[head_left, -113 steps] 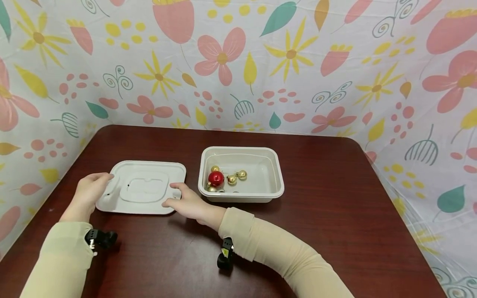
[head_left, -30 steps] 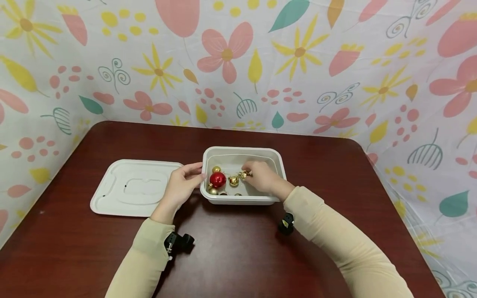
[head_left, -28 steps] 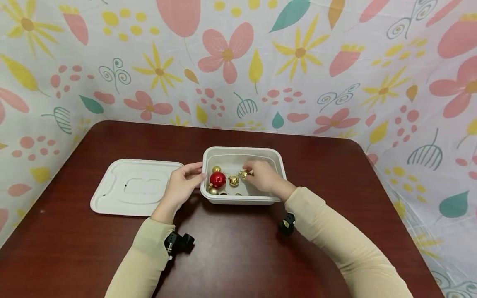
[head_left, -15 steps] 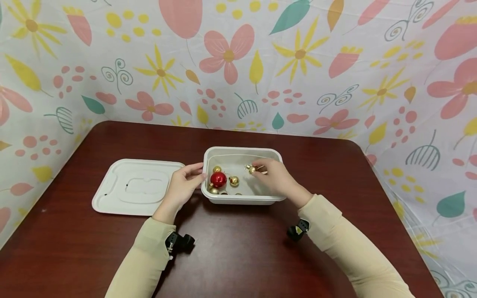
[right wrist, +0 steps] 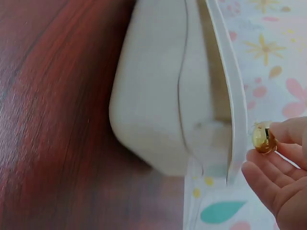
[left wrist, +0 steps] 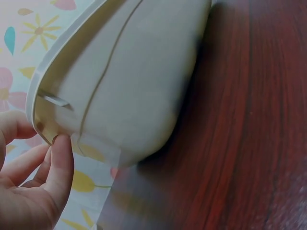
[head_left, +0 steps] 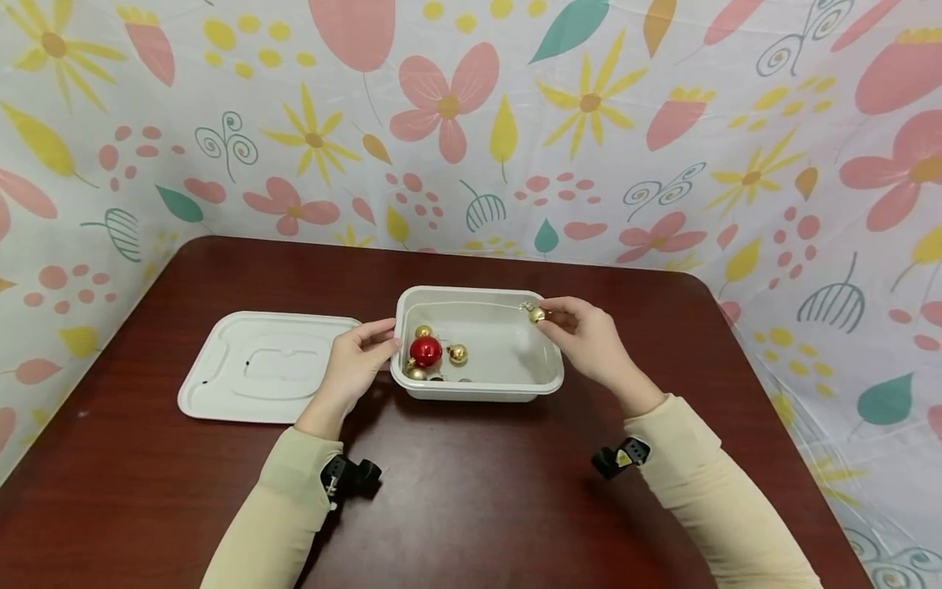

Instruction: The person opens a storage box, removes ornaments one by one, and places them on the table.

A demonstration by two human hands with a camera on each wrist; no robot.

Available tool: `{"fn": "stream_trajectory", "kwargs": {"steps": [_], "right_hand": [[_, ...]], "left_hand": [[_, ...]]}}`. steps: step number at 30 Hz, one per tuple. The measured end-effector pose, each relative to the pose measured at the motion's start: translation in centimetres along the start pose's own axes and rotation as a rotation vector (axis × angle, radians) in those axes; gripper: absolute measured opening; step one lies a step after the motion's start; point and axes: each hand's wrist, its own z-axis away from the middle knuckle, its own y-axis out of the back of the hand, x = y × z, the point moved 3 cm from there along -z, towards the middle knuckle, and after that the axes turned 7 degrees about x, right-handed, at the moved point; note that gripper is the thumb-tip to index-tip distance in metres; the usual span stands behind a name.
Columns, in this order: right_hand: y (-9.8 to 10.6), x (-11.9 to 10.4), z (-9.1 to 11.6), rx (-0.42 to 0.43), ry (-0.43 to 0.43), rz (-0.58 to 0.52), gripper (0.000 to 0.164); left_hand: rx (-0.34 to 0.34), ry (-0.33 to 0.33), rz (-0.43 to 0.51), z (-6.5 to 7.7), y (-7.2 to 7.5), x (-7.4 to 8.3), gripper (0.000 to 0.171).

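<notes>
Near: L. hand (head_left: 353, 364) pinches L. rim of white box (head_left: 478, 393); lid (head_left: 257, 368) lies just left. Within, L. end: 1 red bauble (head_left: 425, 351) & 3+ gold baubles (head_left: 458, 353). Farther R., R. hand (head_left: 589, 339) pinches 1 gold bauble (head_left: 538, 315) at box's far-R. corner. Far: floral curtain (head_left: 515, 164). Risk: held bauble, prob. slick, could drop & roll if fingertips slacken or rim knocks it.
</notes>
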Motion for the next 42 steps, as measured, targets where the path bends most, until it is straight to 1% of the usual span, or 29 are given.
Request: {"fn": "stream_trajectory", "kwargs": {"steps": [4, 9, 14, 17, 20, 24, 29, 36, 42], "right_hand": [[0.9, 1.5, 0.2, 0.055, -0.051, -0.035, 0.035], [1.3, 3.8, 0.4, 0.089, -0.101, -0.057, 0.037], [1.1, 6.4, 0.8, 0.095, -0.168, 0.010, 0.034], [0.9, 7.9, 1.2, 0.084, -0.214, 0.059, 0.032], [0.8, 9.0, 1.4, 0.069, -0.241, 0.099, 0.030], [0.7, 9.8, 1.6, 0.043, -0.248, 0.154, 0.028], [0.6, 10.2, 1.7, 0.007, -0.248, 0.219, 0.028], [0.4, 10.5, 1.7, -0.026, -0.266, 0.226, 0.029], [0.5, 10.3, 1.8, -0.059, -0.274, 0.246, 0.032]], "left_hand": [[-0.005, 0.013, -0.015, -0.1, 0.2, 0.2, 0.037], [0.013, 0.023, -0.013, -0.1, 0.7, 0.4, 0.037], [0.015, 0.026, 0.002, -0.2, 0.9, 0.2, 0.037], [0.008, 0.029, 0.006, -0.3, 0.9, 0.0, 0.037], [0.001, 0.039, 0.019, -0.3, 0.9, 0.0, 0.037], [-0.007, 0.045, 0.025, -0.3, 0.9, -0.1, 0.038], [-0.012, 0.051, 0.033, -0.3, 0.8, 0.0, 0.038], [-0.016, 0.054, 0.024, -0.2, 0.8, -0.2, 0.040], [-0.017, 0.069, 0.027, -0.2, 0.8, -0.2, 0.038]]}}
